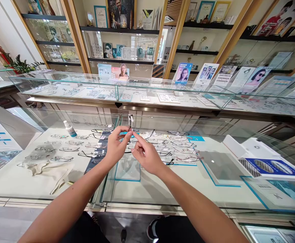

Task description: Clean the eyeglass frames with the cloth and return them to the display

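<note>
What worries me first from where I sit is a slip. The glasses [130, 122] stand nearly edge-on just above the fingertips, and so little of them seems to be pinched that a push from one side could make them pivot or drop. Under the grip, other frames [177, 133] spread over the counter [147, 194], so a fall could knock or scratch several. Pressing too hard with one finger could also bend a thin part or leave a smear on a lens, and a white tag [131, 118] hangs close enough to snag.

Now the grip. My left hand [118, 144] has thumb and index closed together on the lower end of the glasses, with next to no gap. My right hand [148, 157] is looser: its index points in and meets the left fingertips, while the thumb sits apart and the other fingers curl. I see no pinch on that side, and I can't tell whether that index touches the frame itself or only the left thumb.

Left of the grip are a bottle [70, 129] and, nearer me, a cloth [51, 175]; well to its right lies a box [271, 166].
</note>
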The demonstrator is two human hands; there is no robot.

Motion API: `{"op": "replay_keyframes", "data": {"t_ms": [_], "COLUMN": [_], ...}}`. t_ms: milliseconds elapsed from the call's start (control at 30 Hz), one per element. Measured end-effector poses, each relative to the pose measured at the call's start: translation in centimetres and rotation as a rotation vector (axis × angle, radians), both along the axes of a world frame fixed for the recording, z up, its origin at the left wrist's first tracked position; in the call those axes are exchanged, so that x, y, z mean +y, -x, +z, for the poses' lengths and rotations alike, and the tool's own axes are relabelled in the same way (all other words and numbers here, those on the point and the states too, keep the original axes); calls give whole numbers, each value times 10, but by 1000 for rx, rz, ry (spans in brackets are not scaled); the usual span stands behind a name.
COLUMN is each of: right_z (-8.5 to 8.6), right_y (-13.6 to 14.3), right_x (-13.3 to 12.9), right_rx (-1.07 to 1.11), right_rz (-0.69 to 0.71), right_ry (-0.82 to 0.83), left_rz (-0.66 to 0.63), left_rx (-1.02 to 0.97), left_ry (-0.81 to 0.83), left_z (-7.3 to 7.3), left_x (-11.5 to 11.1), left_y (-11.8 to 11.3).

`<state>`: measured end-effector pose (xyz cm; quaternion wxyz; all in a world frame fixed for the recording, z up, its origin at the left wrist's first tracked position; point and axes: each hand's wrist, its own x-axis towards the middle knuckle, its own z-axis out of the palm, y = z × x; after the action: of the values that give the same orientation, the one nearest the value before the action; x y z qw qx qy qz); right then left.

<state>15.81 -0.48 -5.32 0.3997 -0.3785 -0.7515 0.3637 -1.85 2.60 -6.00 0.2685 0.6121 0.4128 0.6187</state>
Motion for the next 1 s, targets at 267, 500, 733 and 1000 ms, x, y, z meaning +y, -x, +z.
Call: {"op": "replay_keyframes", "data": {"t_ms": [267, 500, 733, 1000], "right_z": [-2, 3, 16, 9], "right_y": [1, -8, -26, -22], "right_x": [1, 8, 18, 20], "right_rx": [-13, 68, 243, 77], "right_rz": [-17, -103, -283, -279], "right_ry": [-7, 28, -42, -123], "left_rz": [2, 4, -27, -132], "left_rx": [24, 10, 108, -79], "left_ry": [-77, -20, -6, 88], "left_z": [0, -3, -2, -3], "left_x": [1, 2, 1, 3], "left_y": [0, 1, 1, -1]}}
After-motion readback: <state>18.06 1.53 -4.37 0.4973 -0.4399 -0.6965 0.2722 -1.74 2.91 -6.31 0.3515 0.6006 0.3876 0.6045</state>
